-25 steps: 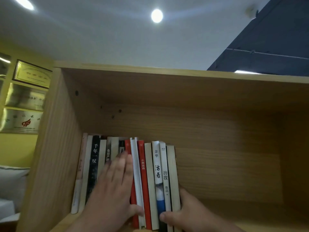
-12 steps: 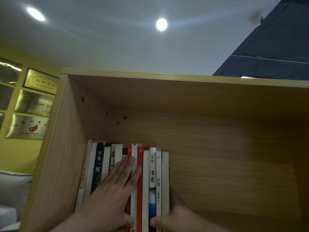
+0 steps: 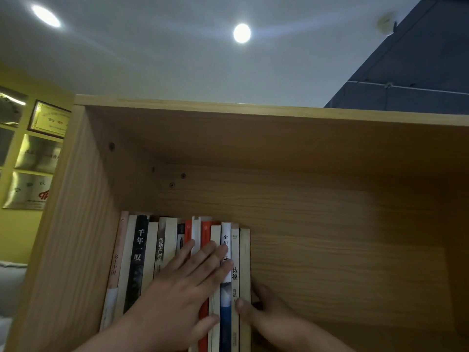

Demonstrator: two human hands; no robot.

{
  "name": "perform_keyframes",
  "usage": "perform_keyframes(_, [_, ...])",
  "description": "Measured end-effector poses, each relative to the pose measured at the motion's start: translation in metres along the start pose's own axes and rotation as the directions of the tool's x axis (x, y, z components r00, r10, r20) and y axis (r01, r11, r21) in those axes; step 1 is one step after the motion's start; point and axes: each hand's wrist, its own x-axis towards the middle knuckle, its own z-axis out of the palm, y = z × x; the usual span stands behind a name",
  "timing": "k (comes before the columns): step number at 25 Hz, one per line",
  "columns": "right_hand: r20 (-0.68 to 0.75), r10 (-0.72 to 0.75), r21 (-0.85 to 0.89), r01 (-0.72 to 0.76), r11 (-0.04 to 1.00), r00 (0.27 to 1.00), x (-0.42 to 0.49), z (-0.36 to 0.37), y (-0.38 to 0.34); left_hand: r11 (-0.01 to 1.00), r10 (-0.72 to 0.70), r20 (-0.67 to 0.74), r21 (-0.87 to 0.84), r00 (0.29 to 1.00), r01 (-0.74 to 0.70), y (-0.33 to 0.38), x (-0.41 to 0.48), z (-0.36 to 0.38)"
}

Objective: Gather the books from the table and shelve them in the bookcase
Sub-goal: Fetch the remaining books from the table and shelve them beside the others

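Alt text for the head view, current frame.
Two hands steady a row of upright books at the left end of a wooden bookcase shelf: left hand flat on the spines, right hand gripping the row's right end.

The bookcase (image 3: 330, 237) was matt, grained wood; the books (image 3: 138, 250) in it had smooth paper spines; plaques (image 3: 38, 153) left of it gleamed metallic.
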Motion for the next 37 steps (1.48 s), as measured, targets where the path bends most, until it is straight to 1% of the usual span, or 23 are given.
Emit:
perform_keyframes(1, [-0.033, 0.01, 0.048, -0.008, 0.999, 0.999, 0.0, -0.001, -0.001, 1.0, -0.023, 0.027, -0.002, 0.999, 0.023, 0.0, 0.001, 0.003])
perform_keyframes(2, [-0.053, -0.012, 0.088, 0.016, 0.996, 0.999, -0.001, 0.0, -0.002, 0.999, -0.041, 0.05, -0.003, 0.998, 0.042, 0.001, 0.001, 0.007])
perform_keyframes(4, [-0.089, -0.057, 0.089, 0.065, 0.994, 0.994, -0.002, 0.006, -0.002, 0.998, -0.068, 0.064, -0.002, 0.996, 0.068, 0.003, 0.001, 0.011])
perform_keyframes(7, [-0.107, -0.043, 0.075, 0.051, 0.996, 0.993, -0.008, 0.009, -0.009, 0.996, -0.094, 0.045, -0.008, 0.995, 0.094, 0.006, 0.0, 0.008])
perform_keyframes(11, [-0.079, 0.023, 0.055, -0.018, 0.998, 0.997, -0.015, 0.002, -0.016, 1.0, -0.025, -0.014, -0.007, 1.0, 0.025, 0.006, -0.003, 0.01])
perform_keyframes(13, [-0.053, 0.069, 0.092, -0.064, 0.994, 0.996, -0.019, -0.002, -0.019, 1.0, 0.001, -0.006, 0.028, 1.0, -0.001, 0.004, -0.003, 0.011])
perform_keyframes(15, [-0.075, 0.135, 0.131, -0.124, 0.984, 0.988, -0.021, -0.013, -0.018, 0.999, -0.008, -0.013, 0.034, 1.0, 0.009, 0.003, -0.002, 0.014])
perform_keyframes(17, [-0.161, 0.215, 0.206, -0.18, 0.962, 0.963, -0.033, -0.032, -0.02, 0.999, -0.016, -0.022, 0.029, 1.0, 0.017, 0.004, -0.004, 0.014])
perform_keyframes(18, [-0.212, 0.245, 0.274, -0.184, 0.944, 0.946, -0.041, -0.043, -0.016, 1.0, -0.017, -0.036, 0.022, 0.999, 0.018, 0.005, -0.005, 0.014])
perform_keyframes(20, [-0.326, 0.29, 0.401, -0.147, 0.904, 0.9, -0.051, -0.065, -0.011, 1.0, -0.023, -0.085, -0.005, 0.996, 0.023, 0.008, -0.003, 0.009])
perform_keyframes(21, [-0.357, 0.303, 0.469, -0.111, 0.876, 0.884, -0.052, -0.073, -0.01, 0.999, -0.037, -0.105, -0.038, 0.994, 0.033, 0.01, -0.001, 0.004])
perform_keyframes(23, [-0.353, 0.36, 0.6, -0.086, 0.795, 0.864, -0.054, -0.08, -0.013, 0.985, -0.084, -0.174, -0.166, 0.981, 0.055, 0.02, 0.008, -0.008])
perform_keyframes(25, [-0.298, 0.384, 0.708, -0.068, 0.703, 0.874, -0.056, -0.084, -0.011, 0.936, -0.146, -0.196, -0.344, 0.97, 0.071, 0.035, 0.027, -0.028])
perform_keyframes(26, [-0.275, 0.385, 0.737, -0.064, 0.673, 0.881, -0.056, -0.084, -0.01, 0.884, -0.213, -0.175, -0.453, 0.961, 0.114, 0.044, 0.038, -0.037])
perform_keyframes(27, [-0.25, 0.379, 0.756, -0.064, 0.651, 0.891, -0.055, -0.084, -0.009, 0.798, -0.307, -0.126, -0.575, 0.943, 0.183, 0.053, 0.047, -0.04])
perform_keyframes(28, [-0.227, 0.365, 0.77, -0.063, 0.635, 0.903, -0.054, -0.085, -0.007, 0.668, -0.414, -0.04, -0.692, 0.91, 0.273, 0.061, 0.056, -0.044])
perform_keyframes(29, [-0.21, 0.356, 0.777, -0.066, 0.626, 0.911, -0.053, -0.086, -0.006, 0.507, -0.5, 0.096, -0.773, 0.861, 0.381, 0.067, 0.063, -0.043])
perform_keyframes(30, [-0.194, 0.34, 0.782, -0.065, 0.62, 0.92, -0.053, -0.087, -0.005, 0.359, -0.536, 0.223, -0.813, 0.814, 0.458, 0.072, 0.068, -0.041])
perform_keyframes(31, [-0.179, 0.331, 0.789, -0.066, 0.611, 0.926, -0.054, -0.087, -0.007, 0.24, -0.543, 0.317, -0.829, 0.778, 0.505, 0.075, 0.074, -0.038])
perform_keyframes(34, [-0.143, 0.29, 0.806, -0.059, 0.589, 0.946, -0.053, -0.087, -0.007, -0.082, -0.502, 0.51, -0.832, 0.698, 0.549, 0.075, 0.084, -0.032])
perform_keyframes(35, [-0.141, 0.288, 0.803, -0.06, 0.593, 0.947, -0.052, -0.086, -0.006, -0.143, -0.498, 0.535, -0.827, 0.683, 0.543, 0.076, 0.085, -0.031])
perform_keyframes(36, [-0.144, 0.3, 0.806, -0.065, 0.589, 0.943, -0.051, -0.087, -0.007, -0.169, -0.516, 0.538, -0.827, 0.667, 0.536, 0.077, 0.085, -0.031])
perform_keyframes(37, [-0.161, 0.313, 0.802, -0.061, 0.594, 0.936, -0.05, -0.086, -0.009, -0.159, -0.553, 0.523, -0.831, 0.649, 0.534, 0.079, 0.085, -0.03])
